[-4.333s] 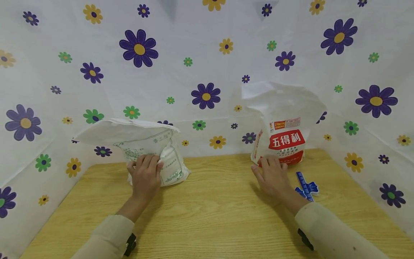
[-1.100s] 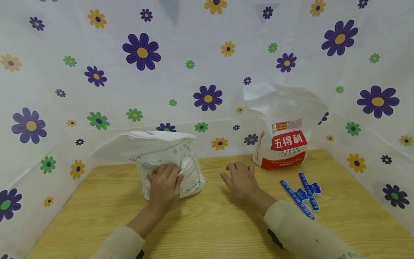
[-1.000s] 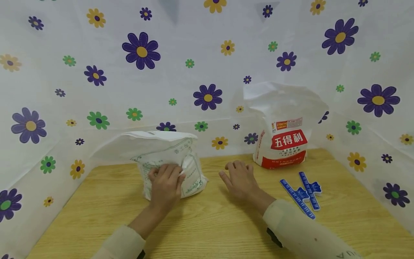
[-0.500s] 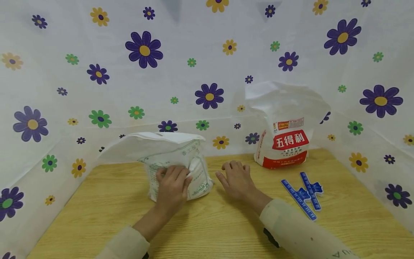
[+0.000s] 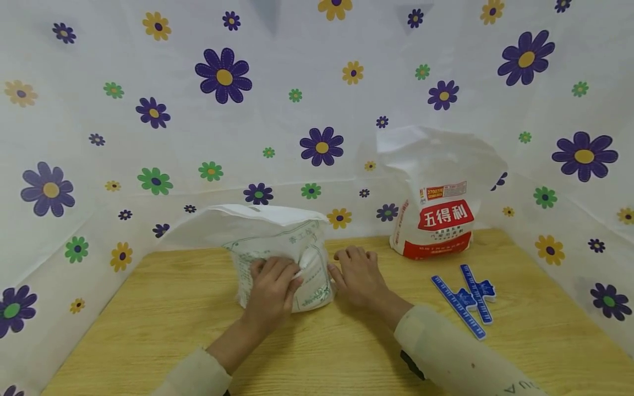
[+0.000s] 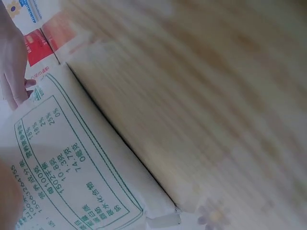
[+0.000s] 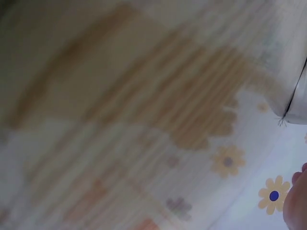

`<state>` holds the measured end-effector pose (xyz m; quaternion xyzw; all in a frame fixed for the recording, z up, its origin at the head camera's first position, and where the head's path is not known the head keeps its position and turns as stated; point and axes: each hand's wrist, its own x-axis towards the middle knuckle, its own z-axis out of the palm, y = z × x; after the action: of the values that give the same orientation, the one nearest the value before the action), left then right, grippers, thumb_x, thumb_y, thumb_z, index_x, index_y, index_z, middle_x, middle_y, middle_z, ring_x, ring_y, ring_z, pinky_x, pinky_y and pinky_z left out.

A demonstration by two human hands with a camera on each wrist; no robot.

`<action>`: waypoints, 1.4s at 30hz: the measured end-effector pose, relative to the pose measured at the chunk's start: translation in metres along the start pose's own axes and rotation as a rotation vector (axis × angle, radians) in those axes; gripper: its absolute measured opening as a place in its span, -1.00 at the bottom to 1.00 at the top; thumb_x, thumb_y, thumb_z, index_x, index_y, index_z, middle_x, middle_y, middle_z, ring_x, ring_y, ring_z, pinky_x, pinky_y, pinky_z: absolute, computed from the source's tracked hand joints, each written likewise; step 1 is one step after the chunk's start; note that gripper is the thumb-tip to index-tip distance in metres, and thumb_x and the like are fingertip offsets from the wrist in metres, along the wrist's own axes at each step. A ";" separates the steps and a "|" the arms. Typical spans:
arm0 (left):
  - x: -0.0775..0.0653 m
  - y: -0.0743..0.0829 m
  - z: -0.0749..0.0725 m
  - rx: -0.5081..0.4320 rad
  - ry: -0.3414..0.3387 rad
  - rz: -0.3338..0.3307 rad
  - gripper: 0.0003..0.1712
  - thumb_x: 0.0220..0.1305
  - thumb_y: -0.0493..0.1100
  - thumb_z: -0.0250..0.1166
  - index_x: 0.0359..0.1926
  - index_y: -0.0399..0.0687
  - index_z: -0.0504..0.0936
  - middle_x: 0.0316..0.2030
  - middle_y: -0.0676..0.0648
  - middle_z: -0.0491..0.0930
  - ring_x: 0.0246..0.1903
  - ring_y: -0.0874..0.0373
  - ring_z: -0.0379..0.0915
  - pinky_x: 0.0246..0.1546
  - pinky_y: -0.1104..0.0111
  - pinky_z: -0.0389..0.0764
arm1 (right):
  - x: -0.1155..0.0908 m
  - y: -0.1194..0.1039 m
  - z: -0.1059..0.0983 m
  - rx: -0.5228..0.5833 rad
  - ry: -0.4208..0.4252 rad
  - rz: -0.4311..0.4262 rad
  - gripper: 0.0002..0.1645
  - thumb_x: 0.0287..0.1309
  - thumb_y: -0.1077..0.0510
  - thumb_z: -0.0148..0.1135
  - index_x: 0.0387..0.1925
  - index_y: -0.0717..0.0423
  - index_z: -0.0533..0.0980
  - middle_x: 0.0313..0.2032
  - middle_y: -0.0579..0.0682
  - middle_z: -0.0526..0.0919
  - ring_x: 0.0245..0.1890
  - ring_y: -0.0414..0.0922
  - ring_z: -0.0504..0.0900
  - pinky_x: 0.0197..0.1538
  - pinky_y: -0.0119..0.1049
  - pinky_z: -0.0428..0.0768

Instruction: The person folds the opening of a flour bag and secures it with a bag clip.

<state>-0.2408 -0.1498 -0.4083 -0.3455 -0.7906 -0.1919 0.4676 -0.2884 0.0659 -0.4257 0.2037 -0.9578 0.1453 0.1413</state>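
Observation:
In the head view my left hand (image 5: pixel 273 289) grips the front of a white bag with green print (image 5: pixel 314 275), its fingers curled into a fold. The bag stands on the table, its loose top flopping left. My right hand (image 5: pixel 360 278) is at the bag's lower right side, fingers loosely bent and holding nothing. The left wrist view shows the bag's printed panel (image 6: pixel 72 158) close up, with my right hand (image 6: pixel 12 62) beyond it. At the right of the right wrist view are the bag's edge (image 7: pixel 295 103) and part of my right hand (image 7: pixel 297 203).
A flour bag with a red label (image 5: pixel 443 217) stands upright at the back right of the wood-grain table (image 5: pixel 346 352). Two blue bag clips (image 5: pixel 458 305) lie in front of it, one partly over the other. A white flowered cloth (image 5: pixel 277 44) surrounds the table's back and sides.
My left hand has moved the green-print bag to the right and nearer. My right hand has left the red-label bag and come left to the green-print bag's side.

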 end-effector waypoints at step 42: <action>0.008 0.010 0.007 -0.026 -0.022 -0.013 -0.65 0.59 -0.06 -0.09 -0.25 -0.15 0.51 -0.22 -0.08 0.49 -0.17 0.00 0.31 -0.07 0.08 0.14 | -0.020 0.011 -0.015 -0.158 0.122 -0.227 -0.89 0.38 0.14 0.09 -0.20 0.11 0.46 -0.23 -0.02 0.50 -0.15 -0.04 0.42 0.08 -0.01 0.31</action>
<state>-0.2400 -0.1354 -0.4046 -0.3487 -0.7954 -0.2014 0.4530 -0.2726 0.0881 -0.4206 0.2897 -0.9267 0.0647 0.2303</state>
